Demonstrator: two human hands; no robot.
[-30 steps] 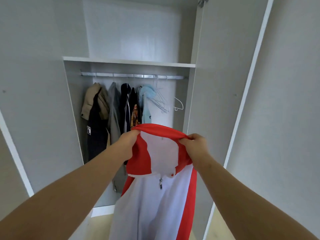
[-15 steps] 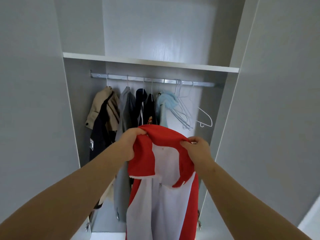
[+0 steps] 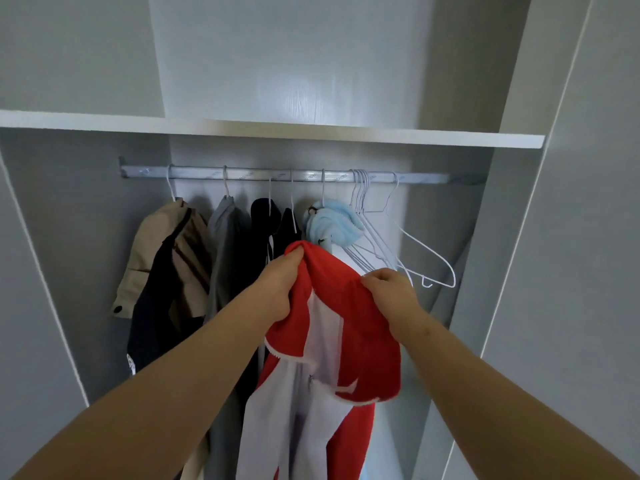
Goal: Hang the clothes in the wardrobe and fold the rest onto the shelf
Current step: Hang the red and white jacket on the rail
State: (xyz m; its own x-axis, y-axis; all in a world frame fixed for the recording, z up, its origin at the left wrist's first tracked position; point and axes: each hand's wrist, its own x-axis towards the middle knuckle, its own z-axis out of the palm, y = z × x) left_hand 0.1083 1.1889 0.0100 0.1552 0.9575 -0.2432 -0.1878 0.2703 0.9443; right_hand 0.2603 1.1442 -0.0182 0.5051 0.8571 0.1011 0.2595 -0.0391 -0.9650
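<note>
A red and white zip jacket (image 3: 329,341) hangs from both my hands in front of the open wardrobe. My left hand (image 3: 278,282) grips its red collar at the upper left. My right hand (image 3: 389,292) pinches the red fabric at the upper right. The jacket's white body drops below between my forearms. Behind it runs the metal rail (image 3: 277,174) with several bare white wire hangers (image 3: 408,251) bunched at its right part, just beyond my right hand.
On the rail hang a beige coat (image 3: 166,251), a grey garment (image 3: 225,258), dark garments (image 3: 270,223) and a light blue one (image 3: 332,223). A white shelf (image 3: 311,131) spans above the rail. Wardrobe side panels and an open door (image 3: 571,237) close in both sides.
The view has moved closer to the wardrobe and tilted up. Both hands have carried the jacket nearer the rail, and my right hand now sits just below the bare hangers.
</note>
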